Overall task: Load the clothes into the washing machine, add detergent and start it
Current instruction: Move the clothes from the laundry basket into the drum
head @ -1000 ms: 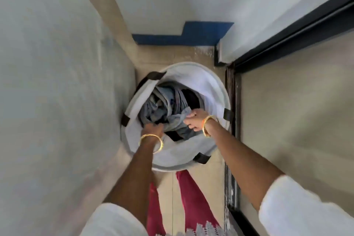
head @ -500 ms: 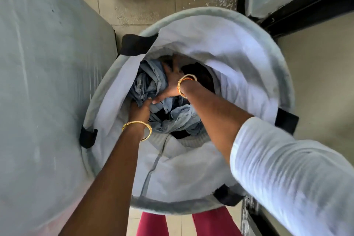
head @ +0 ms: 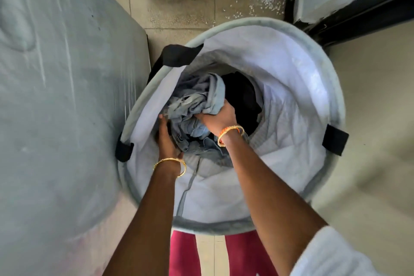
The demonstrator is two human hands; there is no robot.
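right hand (head: 218, 116) grips blue clothes (head: 197, 98) | left hand (head: 167, 139) grip unclear | both inside hamper (head: 298, 186)

The laundry basket (head: 331, 87) is soft cloth, its rim pale grey and matt, its inner lining a thin white fabric, creased, with a faint sheen where light falls; its black handle straps (head: 335, 140) look like woven webbing; the clothes (head: 197, 98) inside are crumpled cloth, faded blue-grey and matt, beside a black garment (head: 243, 94) with no gloss; gold bangles (head: 171, 164) on the wrists are shiny metal; the floor (head: 183, 11) is rough, speckled beige tile; the grey surface (head: 56, 96) at left looks smooth, streaked and dull.
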